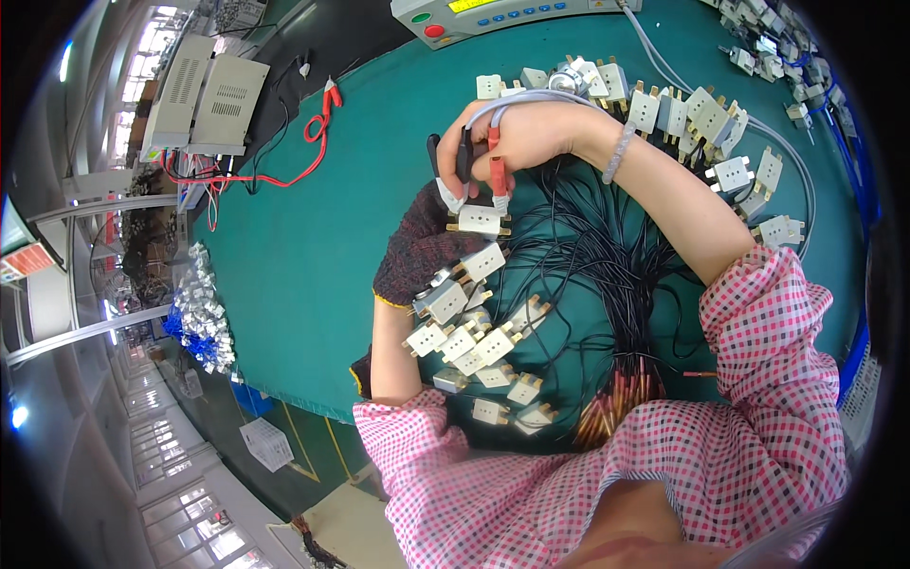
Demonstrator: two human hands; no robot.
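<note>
My left hand [417, 251], in a dark knit glove, is closed on a small white connector block [481, 221] with metal prongs. Above it my bare right hand [538, 133] grips test leads on grey cables, a red clip [499, 178] and a black clip [465, 152]. The clips' tips meet the block's prongs, though my fingers partly hide them. Several more white connector blocks [493, 346] lie below the glove. Black wires [616, 275] run from the blocks into one thick bundle with coppery ends [621, 394] near my chest.
A tester [519, 19] with a lit display stands at the far edge of the green mat [284, 247]. More wired blocks [711, 123] spread to the right. A red lead [324, 123] lies at the left, by a grey box [223, 100]. White and blue parts [204, 318] are heaped at the left edge.
</note>
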